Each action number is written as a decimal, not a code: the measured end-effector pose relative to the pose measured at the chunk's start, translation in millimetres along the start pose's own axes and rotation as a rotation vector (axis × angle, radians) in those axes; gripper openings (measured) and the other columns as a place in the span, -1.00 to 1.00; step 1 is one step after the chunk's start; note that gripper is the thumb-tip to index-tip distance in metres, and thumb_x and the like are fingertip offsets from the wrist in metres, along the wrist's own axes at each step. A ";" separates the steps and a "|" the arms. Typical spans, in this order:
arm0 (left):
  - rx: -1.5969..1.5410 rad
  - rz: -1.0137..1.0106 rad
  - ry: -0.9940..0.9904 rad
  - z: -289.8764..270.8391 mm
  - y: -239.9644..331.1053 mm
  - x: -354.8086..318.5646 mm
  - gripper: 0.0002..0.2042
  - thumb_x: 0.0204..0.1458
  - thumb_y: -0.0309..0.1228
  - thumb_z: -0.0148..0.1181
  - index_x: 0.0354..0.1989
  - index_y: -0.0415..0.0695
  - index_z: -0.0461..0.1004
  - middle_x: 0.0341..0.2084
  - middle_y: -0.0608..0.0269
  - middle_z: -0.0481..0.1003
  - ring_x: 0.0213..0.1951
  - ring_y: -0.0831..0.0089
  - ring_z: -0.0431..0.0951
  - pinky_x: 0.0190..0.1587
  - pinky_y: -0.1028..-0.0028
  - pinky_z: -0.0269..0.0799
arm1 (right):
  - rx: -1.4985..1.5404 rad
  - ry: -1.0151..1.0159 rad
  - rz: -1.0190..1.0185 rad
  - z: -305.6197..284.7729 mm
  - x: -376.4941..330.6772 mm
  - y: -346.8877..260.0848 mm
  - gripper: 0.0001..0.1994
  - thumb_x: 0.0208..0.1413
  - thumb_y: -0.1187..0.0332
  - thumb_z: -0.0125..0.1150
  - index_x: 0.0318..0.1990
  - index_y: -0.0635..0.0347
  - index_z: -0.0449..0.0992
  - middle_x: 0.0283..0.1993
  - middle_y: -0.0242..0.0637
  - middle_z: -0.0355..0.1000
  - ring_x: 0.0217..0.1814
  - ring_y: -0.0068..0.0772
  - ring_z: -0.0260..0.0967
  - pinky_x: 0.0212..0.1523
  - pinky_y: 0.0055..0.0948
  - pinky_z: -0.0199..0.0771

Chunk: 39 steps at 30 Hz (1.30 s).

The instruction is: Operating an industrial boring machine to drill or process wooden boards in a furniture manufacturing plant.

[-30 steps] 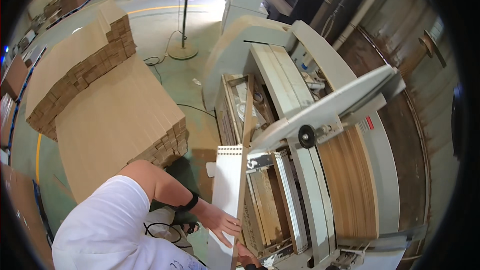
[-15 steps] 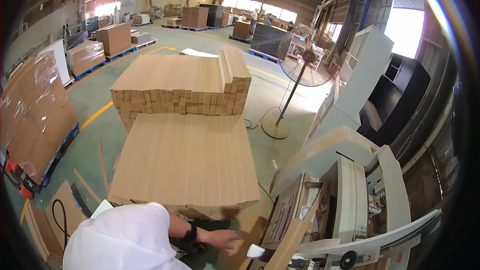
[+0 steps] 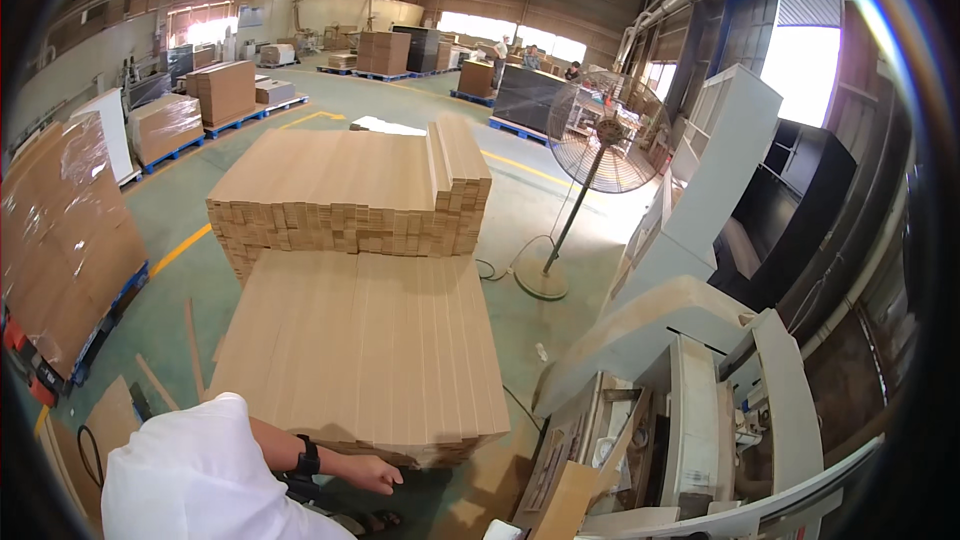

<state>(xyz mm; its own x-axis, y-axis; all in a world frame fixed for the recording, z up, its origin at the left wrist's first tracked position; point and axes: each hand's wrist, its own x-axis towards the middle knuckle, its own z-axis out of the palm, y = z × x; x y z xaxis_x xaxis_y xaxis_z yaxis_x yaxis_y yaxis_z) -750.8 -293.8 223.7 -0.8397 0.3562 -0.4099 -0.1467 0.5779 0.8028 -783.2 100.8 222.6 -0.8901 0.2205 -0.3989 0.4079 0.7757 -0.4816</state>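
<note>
My left hand (image 3: 368, 473) reaches across from the lower left, below a white sleeve (image 3: 190, 475). A black watch (image 3: 308, 455) is on its wrist. The fingers are curled closed, and I see nothing in them. It is just in front of the near edge of a wide stack of long tan boards (image 3: 360, 340), apart from it. Behind, a taller stack of the same boards (image 3: 330, 165) shows its layered ends. A tan board (image 3: 570, 500) slants over the machine at the lower right. My right hand is out of view.
A whitish machine (image 3: 690, 420) stands at right, with a pedestal fan (image 3: 543, 280) beyond it. Wrapped cartons on a pallet (image 3: 75, 240) stand at left. Loose wood strips (image 3: 193, 345) lie on the green floor. People (image 3: 530, 57) are far back.
My left hand has drawn back leftward, and its stretched fingers have curled in. The view has tilted up slightly, so the stacks sit lower. The slanting board by the machine has shifted.
</note>
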 end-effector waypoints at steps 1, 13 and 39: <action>-0.002 0.010 -0.023 -1.4 -0.7 1.9 -0.56 -0.11 -0.19 0.08 -0.07 -0.17 0.31 -0.31 0.14 0.48 -0.25 0.28 0.47 -0.15 0.40 0.35 | -0.017 0.015 0.026 0.0 -2.2 3.9 -0.22 -0.17 0.12 0.27 0.21 0.08 -0.01 0.16 -0.09 0.05 0.18 -0.24 0.04 0.13 -0.17 0.08; 0.049 0.080 -0.260 37.4 73.9 45.7 -0.50 -0.08 -0.14 0.10 -0.07 -0.29 0.32 -0.33 0.08 0.49 -0.30 0.39 0.51 -0.23 0.45 0.40 | 0.587 0.115 -0.022 7.7 -31.8 99.8 -0.29 -0.23 0.29 0.28 0.15 0.14 0.10 0.05 -0.06 0.20 0.13 -0.28 0.10 0.07 -0.35 0.12; -0.701 0.569 0.045 22.9 258.3 41.3 -0.10 -0.23 0.04 0.23 0.19 -0.15 -0.13 0.09 0.07 0.09 0.10 0.31 0.15 0.04 0.37 0.17 | 1.102 -0.271 -0.318 -143.4 -60.5 -152.2 -0.43 0.01 0.05 0.01 0.10 0.25 0.16 0.02 -0.12 0.25 0.03 -0.21 0.22 0.02 -0.29 0.25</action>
<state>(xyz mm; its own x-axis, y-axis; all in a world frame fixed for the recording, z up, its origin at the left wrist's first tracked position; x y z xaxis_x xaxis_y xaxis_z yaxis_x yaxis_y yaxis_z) -811.5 -113.1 404.2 -0.9004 0.4135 0.1352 0.0245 -0.2622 0.9647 -820.5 54.2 431.9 -0.9654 -0.1268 -0.2279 0.2489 -0.1866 -0.9504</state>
